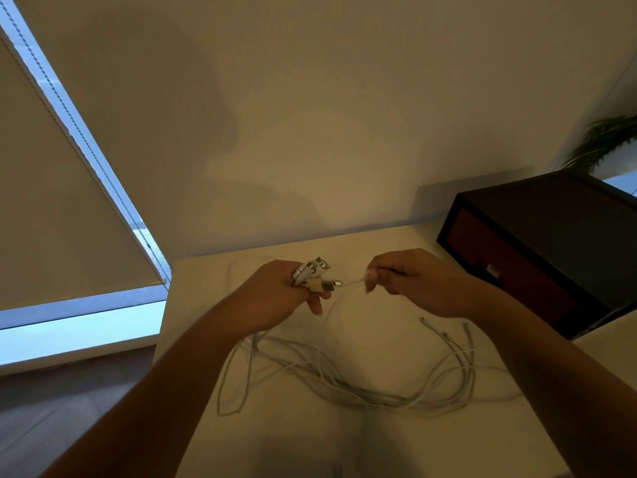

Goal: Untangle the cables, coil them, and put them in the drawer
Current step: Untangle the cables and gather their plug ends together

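My left hand (272,298) has its fingers (316,304) curled round a bunch of plug ends (315,276). My right hand (413,284) pinches one white cable (353,281) just beside them. The loose cables (344,384) trail across the white counter (379,246), near the dark drawer unit (517,270).

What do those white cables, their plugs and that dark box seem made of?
The cables look like white rubbery plastic: matte, limp, lying in loose curves. The plugs in the left hand seem white plastic with metal tips that glint. The box looks like dark wood or laminate, drawer front reddish; dim light leaves that open.
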`<state>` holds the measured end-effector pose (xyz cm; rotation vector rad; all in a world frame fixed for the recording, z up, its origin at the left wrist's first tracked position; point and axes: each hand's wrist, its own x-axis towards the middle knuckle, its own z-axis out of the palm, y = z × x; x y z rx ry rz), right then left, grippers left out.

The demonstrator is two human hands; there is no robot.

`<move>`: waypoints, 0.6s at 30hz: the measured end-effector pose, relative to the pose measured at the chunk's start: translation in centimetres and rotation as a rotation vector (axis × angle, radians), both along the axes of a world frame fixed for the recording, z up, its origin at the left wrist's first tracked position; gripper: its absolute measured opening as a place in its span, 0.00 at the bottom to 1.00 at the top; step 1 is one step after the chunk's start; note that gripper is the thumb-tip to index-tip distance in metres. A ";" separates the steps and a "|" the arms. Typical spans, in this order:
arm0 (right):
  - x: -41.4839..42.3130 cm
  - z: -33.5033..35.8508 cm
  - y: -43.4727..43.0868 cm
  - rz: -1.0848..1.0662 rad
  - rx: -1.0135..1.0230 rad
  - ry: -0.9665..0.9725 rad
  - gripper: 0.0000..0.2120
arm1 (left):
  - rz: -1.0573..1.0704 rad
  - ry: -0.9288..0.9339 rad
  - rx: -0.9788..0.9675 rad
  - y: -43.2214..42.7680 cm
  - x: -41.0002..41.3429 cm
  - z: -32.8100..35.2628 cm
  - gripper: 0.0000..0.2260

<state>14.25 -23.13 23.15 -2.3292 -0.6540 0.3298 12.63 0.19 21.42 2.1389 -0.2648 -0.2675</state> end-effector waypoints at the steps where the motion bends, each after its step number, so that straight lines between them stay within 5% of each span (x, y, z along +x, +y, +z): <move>1: -0.1 0.0 0.3 0.030 0.017 0.042 0.12 | 0.001 -0.003 0.002 -0.2 0.0 0.0 0.22; 13: -0.8 -0.4 0.5 0.060 0.200 0.130 0.11 | -0.031 0.060 0.052 0.2 0.0 -0.3 0.08; 18: -0.7 -0.5 -0.2 0.036 0.092 0.079 0.12 | 0.017 0.074 0.059 0.7 -0.1 -0.8 0.08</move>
